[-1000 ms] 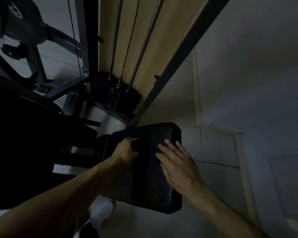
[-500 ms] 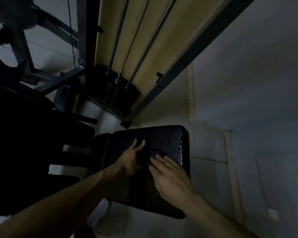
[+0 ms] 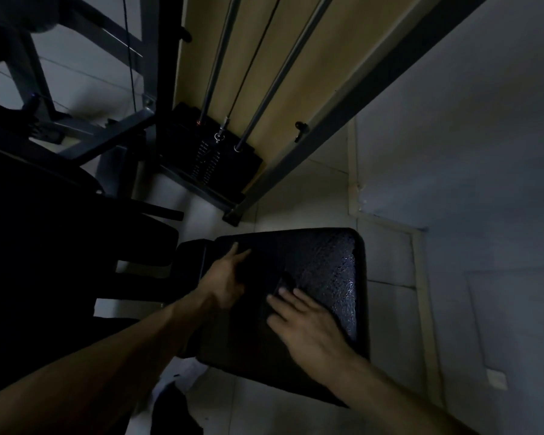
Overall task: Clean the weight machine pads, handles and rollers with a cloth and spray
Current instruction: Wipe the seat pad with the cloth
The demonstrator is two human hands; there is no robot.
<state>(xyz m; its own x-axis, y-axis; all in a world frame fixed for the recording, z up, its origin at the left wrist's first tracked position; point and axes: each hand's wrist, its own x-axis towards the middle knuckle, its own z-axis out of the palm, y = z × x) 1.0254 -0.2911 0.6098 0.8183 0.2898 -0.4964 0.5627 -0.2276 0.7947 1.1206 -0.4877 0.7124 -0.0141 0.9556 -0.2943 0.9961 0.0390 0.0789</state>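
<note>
Your left hand (image 3: pixel 228 279) lies on the near-left part of the black textured vinyl seat pad (image 3: pixel 321 262). Its fingers (image 3: pixel 236 248) are straight and spread and grasp nothing. Your right hand (image 3: pixel 307 323) lies flat beside it, fingers (image 3: pixel 283 291) released and straight. Their tips press what looks like a dark flat cloth (image 3: pixel 259 277) spread between the two hands, though the light is too poor to be sure of its edges. The pad sits low in front of you above the pale tiled floor (image 3: pixel 296 189), near the black weight stack (image 3: pixel 214 158) and its steel guide rods (image 3: pixel 264 89).

The right side of the pad glistens as if wet. Since neither hand grips anything, a hard push that way may send your palm skidding off the rounded edge.

The cloth is only pinned under your fingertips, so a quick stroke could leave it behind or flick it onto the floor, where it would likely pick up grit.

Dark cloth on a dark pad in this gloom makes missed patches likely, especially at the far corners and side walls, so work in overlapping passes.

Any liquid left standing may run over the edge and drip onto the tiles beside your pale shoe (image 3: pixel 186 370), making a slip hazard.

No spray bottle is in view, so you may find yourself wiping with a cloth that is drying out.
</note>
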